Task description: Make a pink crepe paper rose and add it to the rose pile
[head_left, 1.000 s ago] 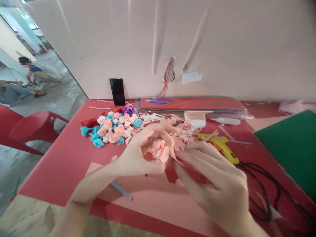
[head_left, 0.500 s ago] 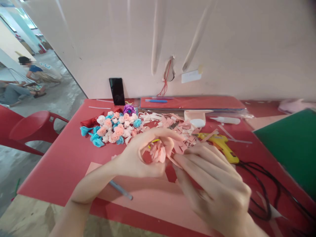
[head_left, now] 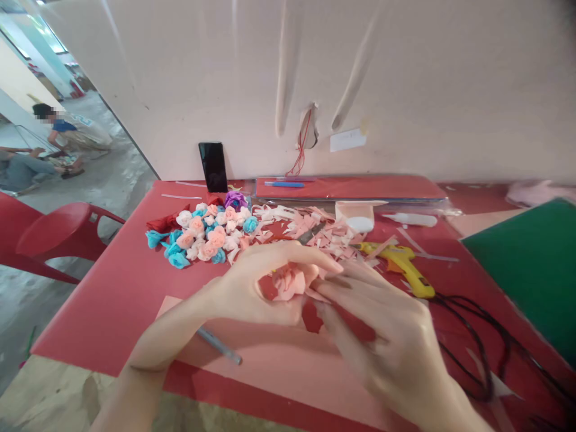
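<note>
Left hand cupping pink flower, right hand pinching paper

Red table: heaped paper flowers, pink scraps, glue gun (yellow, corded).

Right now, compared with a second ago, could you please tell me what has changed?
The left hand's upper finger has come down toward the right hand, which shifted slightly leftward; the pink paper rose in the left grip appears turned. Nothing was visibly taken or released. The yellow plastic glue gun, black rectangular phone and multicoloured paper flowers stayed.
</note>
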Tool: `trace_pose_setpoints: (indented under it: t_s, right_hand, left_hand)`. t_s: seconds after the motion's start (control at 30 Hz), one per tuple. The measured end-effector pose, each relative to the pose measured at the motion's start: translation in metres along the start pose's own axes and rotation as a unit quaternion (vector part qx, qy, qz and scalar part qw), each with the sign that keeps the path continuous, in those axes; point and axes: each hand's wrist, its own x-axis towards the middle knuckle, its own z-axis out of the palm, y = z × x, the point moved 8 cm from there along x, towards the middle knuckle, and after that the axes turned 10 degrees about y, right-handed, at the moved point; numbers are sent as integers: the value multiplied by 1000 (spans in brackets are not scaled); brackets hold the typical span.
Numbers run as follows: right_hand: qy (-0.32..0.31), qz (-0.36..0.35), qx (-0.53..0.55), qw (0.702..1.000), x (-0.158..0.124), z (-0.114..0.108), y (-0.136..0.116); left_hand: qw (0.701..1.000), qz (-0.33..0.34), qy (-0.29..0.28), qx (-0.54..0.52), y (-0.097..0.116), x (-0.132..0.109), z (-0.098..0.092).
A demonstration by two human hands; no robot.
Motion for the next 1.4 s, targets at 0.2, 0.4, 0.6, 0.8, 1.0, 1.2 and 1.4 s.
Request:
trace_pose_setpoints:
  t_s: [0.2,0.4,0.6,0.8,1.0,1.2,1.4]
  right_hand:
    - [6,-76,-69,995,-5,4,-8]
    - [-23,-101,-103,989,-9,13,-12]
    - [-36,-62,-83,994,-14,10,-15]
    - [-40,-57,-82,994,-13,8,-17]
    - [-34,-124,-142,982,-10,10,-17]
    - [-20,-104,-123,987,-6,10,-6]
    - [-29,-90,-122,988,-6,12,0]
  left_hand:
    - [999,-38,6,13,-1,1,0]
    - [996,-38,-56,50,2,2,6]
    - [989,6,-114,96,11,-3,8]
    - [992,2,-90,85,9,-3,7]
    - [996,-30,-37,72,7,2,1]
    - [995,-94,-16,15,0,3,-4]
    - [996,-93,12,4,-8,-1,-5]
